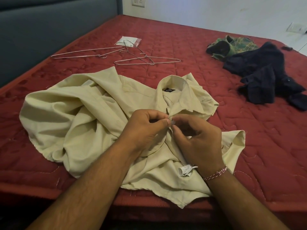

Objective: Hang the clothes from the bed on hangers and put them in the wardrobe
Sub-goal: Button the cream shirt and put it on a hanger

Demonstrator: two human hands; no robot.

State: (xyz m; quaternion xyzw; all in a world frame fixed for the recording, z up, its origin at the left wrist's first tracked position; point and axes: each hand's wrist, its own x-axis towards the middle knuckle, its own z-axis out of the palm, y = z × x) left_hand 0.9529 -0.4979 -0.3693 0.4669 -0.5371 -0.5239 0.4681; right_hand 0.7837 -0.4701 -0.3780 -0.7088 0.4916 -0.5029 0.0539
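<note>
At the far left stands a grey padded headboard (49, 29), and the red quilted mattress (216, 138) fills most of the view. On the mattress, toward the left and far from the person, lie three wire hangers: one hanger alone (86, 53) on the left, and two crossed hangers (142, 58) just beside it. A small plastic packet (128, 41) lies under the far tip of the crossed pair. On the wall above there is one white socket plate (138, 1).

In the middle, near the front edge, the cream shirt (83, 117) lies crumpled, its collar with a black label pointing away. Both forearms reach over it and cover part of its lower front. The left hand (144, 128) and the right hand (197, 140) meet at the shirt's front opening; each one pinches the cloth there between thumb and fingertips. The right wrist wears one thread bracelet (216, 173).

At the right lie two more clothes, touching: a green patterned shirt (232, 46) farther away and a dark navy garment (265, 75) nearer. These are well apart from the cream shirt
</note>
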